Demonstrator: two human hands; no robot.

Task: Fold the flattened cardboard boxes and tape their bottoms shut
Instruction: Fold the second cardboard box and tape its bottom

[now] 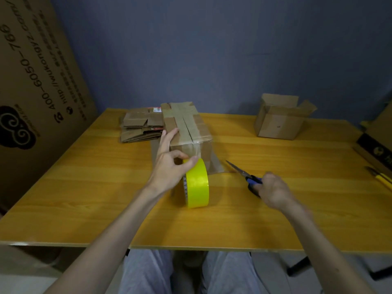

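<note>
A folded cardboard box (186, 124) stands bottom-up at the table's middle, with clear tape running along its seam and down its near face. The yellow tape roll (196, 184) stands on edge just in front of it, its tape still joined to the box. My left hand (169, 166) pinches the roll's top between thumb and fingers while the index finger rests on the box's left edge. My right hand (273, 190) grips the blue handles of the scissors (244, 172), whose blades point toward the box. A stack of flattened boxes (141, 126) lies behind on the left.
An assembled open box (280, 122) stands at the back right of the yellow table (84, 187). A large printed cardboard sheet (36, 81) leans at the left. A dark carton (377, 147) and a yellow-handled tool (379, 177) lie at the right edge.
</note>
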